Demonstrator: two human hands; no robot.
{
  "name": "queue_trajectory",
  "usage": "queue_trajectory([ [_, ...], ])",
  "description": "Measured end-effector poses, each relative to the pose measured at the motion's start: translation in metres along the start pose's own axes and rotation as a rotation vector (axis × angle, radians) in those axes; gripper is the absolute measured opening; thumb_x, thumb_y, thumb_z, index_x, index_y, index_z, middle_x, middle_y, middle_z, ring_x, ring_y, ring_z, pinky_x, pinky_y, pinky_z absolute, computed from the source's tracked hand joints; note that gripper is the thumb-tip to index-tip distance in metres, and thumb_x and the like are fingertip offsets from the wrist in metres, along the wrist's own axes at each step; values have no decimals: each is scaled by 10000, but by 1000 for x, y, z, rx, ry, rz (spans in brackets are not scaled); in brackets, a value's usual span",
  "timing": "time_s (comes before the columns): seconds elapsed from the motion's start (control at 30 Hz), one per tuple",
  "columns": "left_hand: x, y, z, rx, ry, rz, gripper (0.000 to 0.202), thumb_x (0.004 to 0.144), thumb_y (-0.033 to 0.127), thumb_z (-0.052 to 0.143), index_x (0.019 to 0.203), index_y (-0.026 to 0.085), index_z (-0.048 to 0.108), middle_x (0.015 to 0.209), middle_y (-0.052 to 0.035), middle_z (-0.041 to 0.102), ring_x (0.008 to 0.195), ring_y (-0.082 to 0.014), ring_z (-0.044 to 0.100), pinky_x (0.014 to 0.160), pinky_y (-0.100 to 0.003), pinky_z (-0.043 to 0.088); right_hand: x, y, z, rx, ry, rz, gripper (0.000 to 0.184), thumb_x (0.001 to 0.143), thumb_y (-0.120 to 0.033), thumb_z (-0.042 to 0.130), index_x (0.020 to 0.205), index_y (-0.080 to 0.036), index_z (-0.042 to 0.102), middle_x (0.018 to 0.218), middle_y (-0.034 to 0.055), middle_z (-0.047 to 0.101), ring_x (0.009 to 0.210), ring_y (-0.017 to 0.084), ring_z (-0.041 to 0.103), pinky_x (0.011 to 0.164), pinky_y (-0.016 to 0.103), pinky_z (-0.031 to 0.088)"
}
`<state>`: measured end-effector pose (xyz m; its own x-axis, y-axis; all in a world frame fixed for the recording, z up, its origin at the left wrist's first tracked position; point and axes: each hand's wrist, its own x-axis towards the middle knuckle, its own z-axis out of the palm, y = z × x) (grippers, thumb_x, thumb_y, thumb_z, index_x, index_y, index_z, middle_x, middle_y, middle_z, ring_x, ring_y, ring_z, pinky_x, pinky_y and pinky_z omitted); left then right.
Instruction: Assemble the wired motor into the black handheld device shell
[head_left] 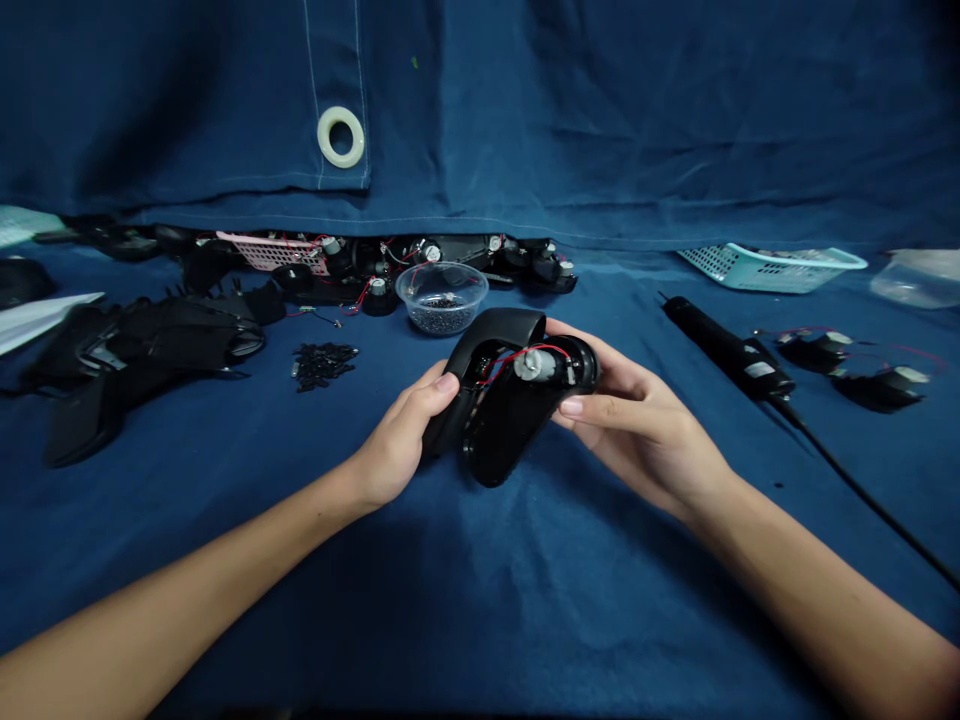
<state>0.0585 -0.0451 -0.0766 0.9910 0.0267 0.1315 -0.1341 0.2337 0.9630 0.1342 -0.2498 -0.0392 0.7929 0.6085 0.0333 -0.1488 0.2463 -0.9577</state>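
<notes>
My left hand [401, 435] is closed round a black curved plastic shell [501, 324], thumb pressed on its near edge. My right hand [649, 425] grips a second black shell [496, 445] by its rounded upper end, thumb below and fingers behind. A silver motor [534, 366] sits in that rounded end. Thin red wires [501, 368] run from the motor across to the inside of the left shell. The two shells are held at an angle, close together, above the blue cloth. The fingers behind both shells are partly hidden.
A clear bowl [441, 285] of small dark screws stands beyond my hands. Left lie a pile of small black parts [324, 366] and black housings [165, 335]. Right are a corded electric screwdriver [727, 345], wired motor parts [881, 388] and a turquoise basket [787, 272]. Blue fabric [600, 120] hangs behind.
</notes>
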Motion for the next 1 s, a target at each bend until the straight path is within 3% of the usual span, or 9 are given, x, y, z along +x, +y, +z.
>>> queue_trajectory([
  [0.13, -1, 2, 1, -4, -21, -2, 425, 960, 475, 435, 1168, 178, 655, 1011, -51, 728, 990, -208, 650, 883, -307, 494, 0, -1, 0, 27, -16, 9, 581, 719, -112, 736, 1254, -320, 652, 1135, 3, 667, 1030, 184, 610, 939, 338, 511],
  [0.33, -1, 5, 4, -76, -35, -6, 401, 936, 452, 448, 1133, 181, 668, 982, -44, 736, 1011, -229, 658, 895, -333, 512, 0, -4, -1, 45, -25, 21, 568, 717, -112, 714, 1244, -317, 664, 1119, 6, 680, 975, 180, 625, 918, 352, 528],
  [0.6, -2, 5, 4, -245, 18, -227, 375, 812, 520, 480, 786, 178, 630, 856, -61, 724, 1036, -296, 659, 847, -402, 547, -2, -6, 2, -30, -19, 25, 549, 732, -202, 705, 1262, -332, 645, 1168, 24, 690, 1067, 244, 647, 966, 455, 524],
  [0.73, -3, 7, 6, -278, -5, -207, 301, 781, 459, 493, 824, 186, 612, 904, -61, 722, 1065, -296, 652, 895, -428, 533, -3, -7, 3, -14, -24, 23, 545, 724, -209, 709, 1249, -344, 654, 1142, 25, 702, 1048, 251, 660, 979, 467, 518],
  [0.9, -3, 8, 6, -305, -133, -227, 409, 802, 517, 457, 878, 164, 648, 900, -107, 726, 1036, -316, 666, 905, -456, 522, -4, -9, 6, 21, -31, 44, 481, 753, -269, 712, 1225, -349, 661, 1153, 43, 698, 1045, 285, 665, 939, 516, 532],
  [1.0, -4, 4, 5, -309, -131, -211, 389, 838, 478, 440, 871, 158, 659, 910, -109, 723, 1038, -304, 662, 916, -446, 520, -4, -9, 7, 9, -5, 33, 443, 750, -272, 722, 1185, -350, 687, 1099, 27, 710, 961, 241, 669, 862, 443, 563],
])
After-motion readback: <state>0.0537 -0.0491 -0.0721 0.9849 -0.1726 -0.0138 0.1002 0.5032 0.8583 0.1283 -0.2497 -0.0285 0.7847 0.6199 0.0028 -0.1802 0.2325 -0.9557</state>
